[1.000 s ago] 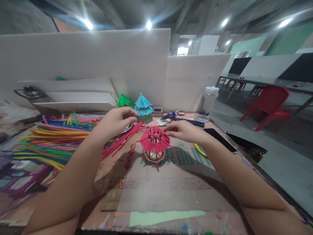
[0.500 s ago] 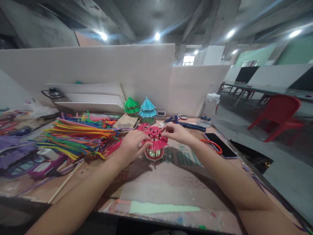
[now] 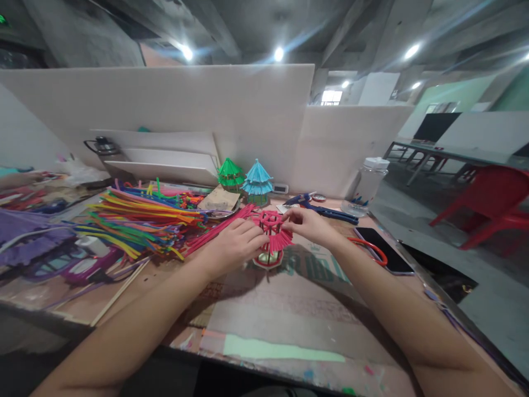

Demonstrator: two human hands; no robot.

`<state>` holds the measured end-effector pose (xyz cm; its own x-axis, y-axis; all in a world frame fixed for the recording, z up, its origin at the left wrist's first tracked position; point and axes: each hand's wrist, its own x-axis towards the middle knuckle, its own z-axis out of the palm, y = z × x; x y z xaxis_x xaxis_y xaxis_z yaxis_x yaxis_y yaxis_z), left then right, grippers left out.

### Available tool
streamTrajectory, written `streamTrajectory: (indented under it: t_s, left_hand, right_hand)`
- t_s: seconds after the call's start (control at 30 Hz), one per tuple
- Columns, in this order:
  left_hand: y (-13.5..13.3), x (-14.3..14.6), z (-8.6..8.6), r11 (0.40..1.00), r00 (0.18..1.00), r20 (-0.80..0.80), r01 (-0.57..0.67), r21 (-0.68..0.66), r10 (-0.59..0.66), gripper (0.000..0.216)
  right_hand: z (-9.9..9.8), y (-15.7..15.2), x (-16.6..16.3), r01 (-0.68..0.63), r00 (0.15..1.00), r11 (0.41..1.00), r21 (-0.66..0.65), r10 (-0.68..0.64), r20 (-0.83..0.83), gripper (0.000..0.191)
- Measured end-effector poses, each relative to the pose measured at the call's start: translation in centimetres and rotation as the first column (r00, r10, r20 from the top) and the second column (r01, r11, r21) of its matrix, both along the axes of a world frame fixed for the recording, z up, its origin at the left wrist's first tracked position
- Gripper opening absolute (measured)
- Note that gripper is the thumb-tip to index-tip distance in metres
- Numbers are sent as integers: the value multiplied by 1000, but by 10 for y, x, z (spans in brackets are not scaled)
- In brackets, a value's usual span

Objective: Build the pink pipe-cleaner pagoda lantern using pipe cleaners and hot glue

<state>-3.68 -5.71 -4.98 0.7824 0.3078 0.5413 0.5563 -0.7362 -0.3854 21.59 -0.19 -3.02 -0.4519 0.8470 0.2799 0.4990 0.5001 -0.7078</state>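
A small pink-red pavilion model (image 3: 268,258) stands upright on the table, with a ring of pink fringe like a roof edge, thin posts and a pale round base. My left hand (image 3: 239,241) is closed at its left side, fingers over the fringe; the fingertips are partly hidden behind the model. At the model's upper right, my right hand (image 3: 308,225) has thumb and forefinger pinched at the top ring. Behind the left hand lies a bundle of pink-red pipe cleaners (image 3: 215,227). A green pavilion (image 3: 230,173) and a light blue pavilion (image 3: 257,182) stand farther back.
Many coloured pipe cleaners (image 3: 140,218) are heaped at left, near a purple model (image 3: 28,237). Dark blue pliers (image 3: 330,213), a clear jar (image 3: 370,184) and a phone (image 3: 384,251) are at right. A white board (image 3: 173,110) rises behind; a red chair (image 3: 487,204) stands beyond.
The view has turned slightly left, so things sit farther right. My left hand's fingers have closed in over the pavilion's left fringe. My right hand stays at the top ring.
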Motion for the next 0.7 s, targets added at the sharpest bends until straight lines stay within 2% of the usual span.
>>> streamTrajectory:
  t_s: [0.2, 0.4, 0.53, 0.7]
  left_hand:
    - [1, 1, -7, 998, 997, 43, 65, -9, -64, 10]
    - [-1, 2, -11, 993, 995, 40, 96, -63, -94, 14]
    - [-2, 3, -14, 989, 988, 79, 136, -55, -132, 14]
    - [0, 1, -16, 975, 968, 183, 193, -113, -170, 11]
  right_hand:
    - [-2, 0, -2, 26, 1000, 999, 34, -26, 8, 28]
    - [-10, 5, -5, 44, 999, 999, 11, -44, -16, 23]
    - [-12, 5, -7, 52, 998, 999, 8, -52, -20, 21]
    - [-8, 7, -2, 135, 991, 989, 56, -135, -10, 20]
